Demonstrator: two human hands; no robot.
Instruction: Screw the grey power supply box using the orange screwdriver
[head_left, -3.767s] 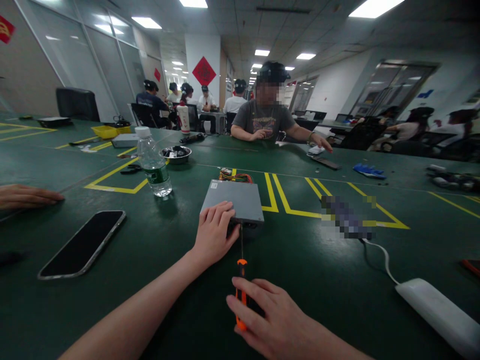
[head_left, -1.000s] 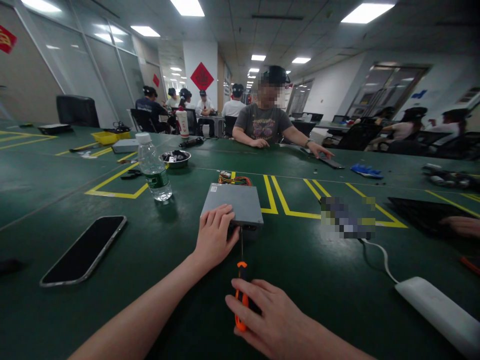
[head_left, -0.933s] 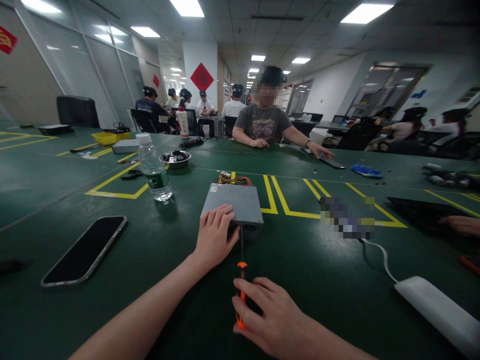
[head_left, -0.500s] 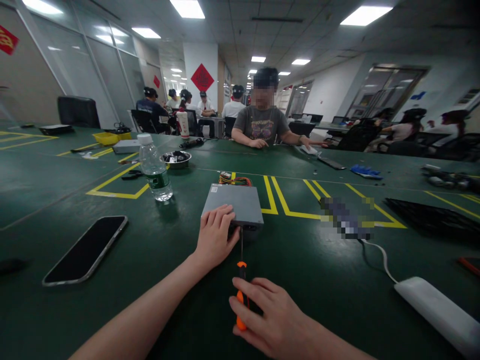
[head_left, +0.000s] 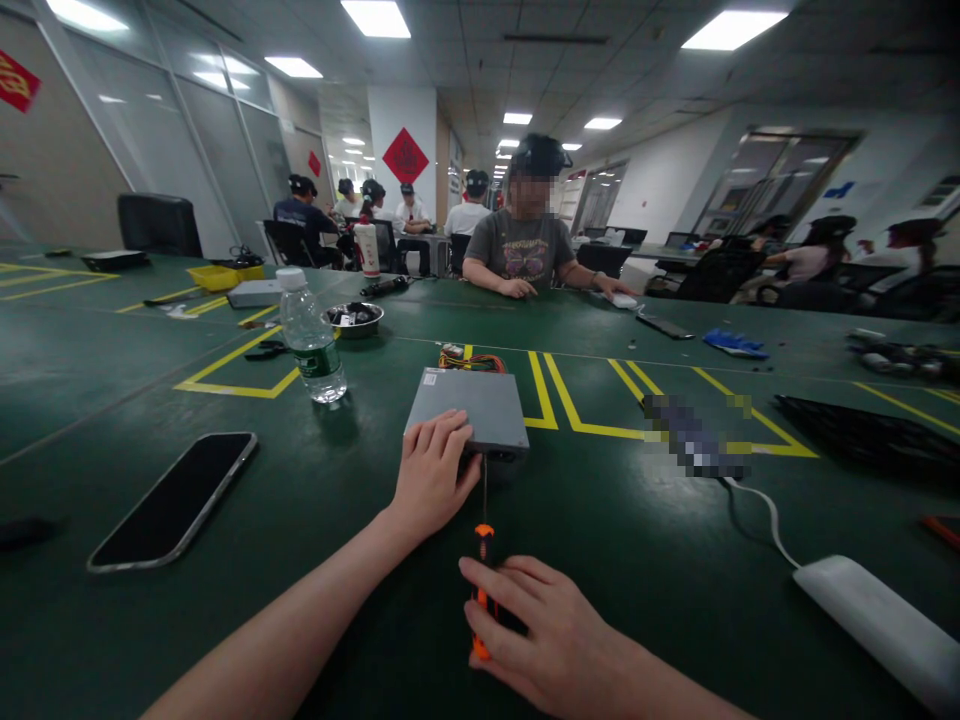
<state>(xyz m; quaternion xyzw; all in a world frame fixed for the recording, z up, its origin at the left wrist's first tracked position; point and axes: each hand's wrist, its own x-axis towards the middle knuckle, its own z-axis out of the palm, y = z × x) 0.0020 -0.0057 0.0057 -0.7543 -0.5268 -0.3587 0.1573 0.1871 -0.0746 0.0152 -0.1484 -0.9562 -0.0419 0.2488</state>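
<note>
A grey metal box [head_left: 480, 405] lies on the green table [head_left: 390, 620], a bundle of coloured wires [head_left: 476, 362] at its far side. My left hand [head_left: 435, 475] rests on the box's near left corner, fingers on its top and thumb by the near face. In my right hand [head_left: 525, 620] is the orange and black handle of a screwdriver [head_left: 484, 590], held between thumb and fingers. Its shaft points away from me, up to the near face of the box, close to my left thumb. The tip is hidden at that face.
A water bottle [head_left: 315, 345] and a phone [head_left: 176, 500] are on the left. Behind the bottle is a metal bowl [head_left: 356, 320]. On the right lie a white power strip [head_left: 874, 620] and a black panel [head_left: 862, 435]. A person [head_left: 525, 240] sits opposite.
The fingers of my right hand have shifted slightly on the screwdriver handle, which looks turned. My left hand and the box stay put. The person opposite has drawn a hand in onto a white object.
</note>
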